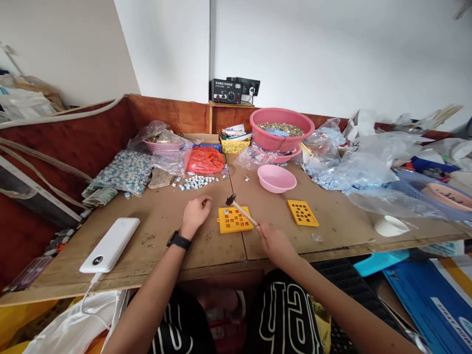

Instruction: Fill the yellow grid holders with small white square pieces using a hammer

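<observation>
Hammer (pixel 243 212) in right hand (pixel 275 242), handle end hidden; left hand (pixel 196 215) half-curled, palm unseen, cannot tell if holding anything.

A greyish wall (pixel 77 44) stands at 10 o'clock, then white wall (pixel 332 59) runs from 11 to 2, with a vertical seam near 12. The brown-topped bench (pixel 147 241) spans the middle, bordered by reddish-brown wooden boards (pixel 173 114) from 9 to 12. A small wooden shelf (pixel 236 104) at 12 bears a black power box (pixel 226 92). Soft, even light covers the walls
</observation>
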### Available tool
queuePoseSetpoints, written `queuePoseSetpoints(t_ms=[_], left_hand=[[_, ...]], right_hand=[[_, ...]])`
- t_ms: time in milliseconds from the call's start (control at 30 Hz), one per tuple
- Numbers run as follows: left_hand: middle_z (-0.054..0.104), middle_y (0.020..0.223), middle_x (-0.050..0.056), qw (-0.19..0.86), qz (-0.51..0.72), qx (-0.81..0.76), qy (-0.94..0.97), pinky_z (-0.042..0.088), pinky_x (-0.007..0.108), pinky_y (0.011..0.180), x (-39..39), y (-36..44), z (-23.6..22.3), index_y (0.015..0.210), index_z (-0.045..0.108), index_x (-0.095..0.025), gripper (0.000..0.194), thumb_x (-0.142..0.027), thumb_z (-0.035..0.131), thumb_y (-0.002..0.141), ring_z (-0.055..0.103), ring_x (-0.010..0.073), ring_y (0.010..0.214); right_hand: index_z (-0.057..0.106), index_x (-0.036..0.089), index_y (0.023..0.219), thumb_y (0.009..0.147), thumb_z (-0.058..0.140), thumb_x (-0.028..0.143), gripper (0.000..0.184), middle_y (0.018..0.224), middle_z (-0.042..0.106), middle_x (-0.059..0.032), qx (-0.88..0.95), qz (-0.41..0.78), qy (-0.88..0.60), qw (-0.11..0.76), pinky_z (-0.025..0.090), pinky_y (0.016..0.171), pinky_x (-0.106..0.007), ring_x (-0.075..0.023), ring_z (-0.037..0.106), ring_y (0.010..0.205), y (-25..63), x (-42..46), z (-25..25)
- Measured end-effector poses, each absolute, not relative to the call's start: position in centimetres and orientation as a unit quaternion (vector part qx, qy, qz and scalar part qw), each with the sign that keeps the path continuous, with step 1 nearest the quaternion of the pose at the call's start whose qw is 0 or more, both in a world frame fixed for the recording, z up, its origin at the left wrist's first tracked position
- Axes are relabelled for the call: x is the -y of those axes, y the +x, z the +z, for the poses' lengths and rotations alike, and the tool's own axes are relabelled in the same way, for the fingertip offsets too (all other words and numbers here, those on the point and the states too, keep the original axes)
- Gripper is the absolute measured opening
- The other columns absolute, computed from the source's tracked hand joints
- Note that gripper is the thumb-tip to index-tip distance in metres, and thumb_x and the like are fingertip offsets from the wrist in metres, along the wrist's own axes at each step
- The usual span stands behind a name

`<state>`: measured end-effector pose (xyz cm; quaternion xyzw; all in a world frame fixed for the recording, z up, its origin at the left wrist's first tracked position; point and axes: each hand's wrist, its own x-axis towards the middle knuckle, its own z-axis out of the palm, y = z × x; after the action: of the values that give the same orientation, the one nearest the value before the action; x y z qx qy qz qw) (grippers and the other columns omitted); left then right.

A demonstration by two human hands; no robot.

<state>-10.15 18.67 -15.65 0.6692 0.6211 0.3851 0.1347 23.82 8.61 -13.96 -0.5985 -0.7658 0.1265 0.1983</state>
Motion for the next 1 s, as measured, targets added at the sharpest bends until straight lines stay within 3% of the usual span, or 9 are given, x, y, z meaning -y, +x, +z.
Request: queuePoseSetpoints(t_ms=[100, 233, 300, 367, 633, 800, 1000], left_hand=[[0.09, 0.107, 0.01, 0.133, 0.386, -0.641, 0.65, 0.059, 0.036, 0.087, -19.0, -10.6, -16.1, 0.107, 0.089, -0.024, 0.028, -0.031, 0.062, 0.101, 0.081, 0.0301, 0.095], [0.089, 0.104, 0.013, 0.116, 0.415, -0.689, 0.582, 0.056, 0.035, 0.086, -20.1, -11.6, -16.6, 0.104, 0.087, -0.019, 0.029, -0.03, 0.06, 0.104, 0.081, 0.0305, 0.096], [0.088, 0.105, 0.016, 0.098, 0.43, -0.715, 0.542, 0.056, 0.036, 0.088, -21.2, -12.3, -16.5, 0.111, 0.087, -0.017, 0.032, -0.03, 0.058, 0.106, 0.082, 0.0318, 0.098], [0.088, 0.109, 0.017, 0.072, 0.433, -0.736, 0.515, 0.055, 0.037, 0.09, -22.6, -13.0, -16.0, 0.118, 0.086, -0.016, 0.034, -0.029, 0.056, 0.109, 0.081, 0.0329, 0.101], [0.083, 0.126, 0.02, 0.01, 0.306, -0.768, 0.562, 0.055, 0.042, 0.094, -26.8, -13.0, -14.5, 0.123, 0.086, -0.019, 0.033, -0.038, 0.062, 0.11, 0.077, 0.0379, 0.112], [0.075, 0.149, 0.021, -0.002, 0.246, -0.748, 0.616, 0.058, 0.046, 0.098, -26.4, -12.2, -14.8, 0.14, 0.083, -0.024, 0.04, -0.037, 0.059, 0.111, 0.075, 0.0391, 0.122], [0.08, 0.135, 0.019, 0.02, 0.284, -0.749, 0.598, 0.057, 0.047, 0.101, -26.5, -12.6, -15.1, 0.131, 0.079, -0.024, 0.029, -0.034, 0.063, 0.109, 0.075, 0.039, 0.122]], right_hand=[[0.07, 0.025, 0.091, 0.116, 0.053, 0.051, 0.04, 0.076, 0.071, -0.0068, 0.743, 0.2, -0.584, 0.258, 0.044, 0.066, -0.031, -0.0233, 0.066, 0.068, 24.2, -9.4, -14.4], [0.07, 0.024, 0.1, 0.109, 0.055, 0.075, 0.054, 0.073, 0.059, 0.001, 0.571, 0.451, -0.562, 0.393, 0.034, 0.047, -0.025, -0.0147, 0.045, 0.051, 25.6, -10.7, -15.3], [0.068, 0.023, 0.105, 0.107, 0.06, 0.072, 0.05, 0.073, 0.054, 0.0049, 0.472, 0.558, -0.549, 0.406, 0.025, 0.042, -0.021, -0.0098, 0.032, 0.046, 26.1, -11.1, -15.6], [0.067, 0.022, 0.105, 0.107, 0.064, 0.065, 0.043, 0.073, 0.051, 0.0067, 0.426, 0.608, -0.533, 0.406, 0.022, 0.041, -0.019, -0.0076, 0.028, 0.046, 26.3, -11.2, -15.7], [0.065, 0.022, 0.109, 0.11, 0.061, 0.061, 0.038, 0.071, 0.049, 0.0092, 0.412, 0.609, -0.534, 0.416, 0.021, 0.039, -0.017, -0.0069, 0.026, 0.045, 25.7, -11.0, -15.0], [0.065, 0.023, 0.108, 0.106, 0.069, 0.067, 0.044, 0.07, 0.05, 0.0099, 0.406, 0.61, -0.536, 0.419, 0.022, 0.037, -0.018, -0.0065, 0.028, 0.044, 25.7, -11.2, -15.2], [0.067, 0.023, 0.107, 0.105, 0.072, 0.066, 0.044, 0.07, 0.051, 0.0084, 0.413, 0.602, -0.53, 0.431, 0.026, 0.036, -0.018, -0.0062, 0.031, 0.043, 25.7, -11.1, -15.2]])
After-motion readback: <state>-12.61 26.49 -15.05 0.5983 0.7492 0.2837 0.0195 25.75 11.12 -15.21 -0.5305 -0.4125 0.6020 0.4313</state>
